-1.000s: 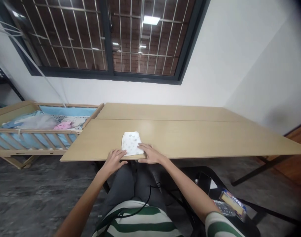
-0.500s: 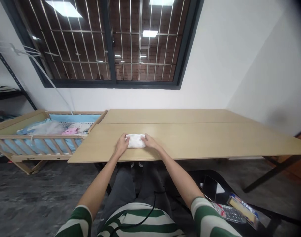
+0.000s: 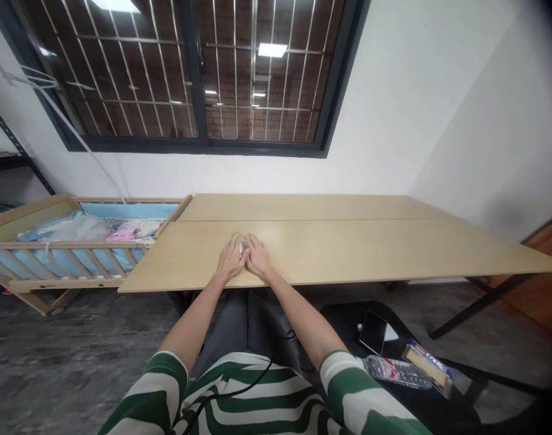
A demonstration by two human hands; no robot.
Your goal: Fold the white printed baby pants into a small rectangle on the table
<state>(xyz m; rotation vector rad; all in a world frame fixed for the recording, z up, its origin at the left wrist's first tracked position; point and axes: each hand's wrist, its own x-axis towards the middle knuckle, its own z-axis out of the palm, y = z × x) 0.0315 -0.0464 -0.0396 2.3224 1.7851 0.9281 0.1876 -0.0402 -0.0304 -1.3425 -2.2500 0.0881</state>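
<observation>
Down at the near edge, the person's green-and-white striped shirt (image 3: 257, 402) fills the bottom of the view, and a black cable (image 3: 230, 393) runs across it. To the right of the person, low down, a black seat (image 3: 421, 406) carries a phone (image 3: 374, 331), a plastic bottle (image 3: 391, 370) lying on its side, and a packet (image 3: 427, 361) just beside the bottle.

Both forearms reach forward over the near edge of the long wooden table (image 3: 370, 251). The left hand (image 3: 231, 261) and the right hand (image 3: 257, 260) lie flat on the tabletop, side by side and touching each other, fingers stretched out and pointing to the far side. Neither hand is closed around anything; the palms press down on a small white cloth (image 3: 242, 246). The cloth is almost fully covered, so only a thin strip shows between the fingers.

Farther to the left, a wooden crib (image 3: 67, 246) stands against the table end, with blue and pink bedding (image 3: 121, 230) inside. Behind all this is a white wall (image 3: 416, 121) with a dark-framed, barred window (image 3: 189, 72).
</observation>
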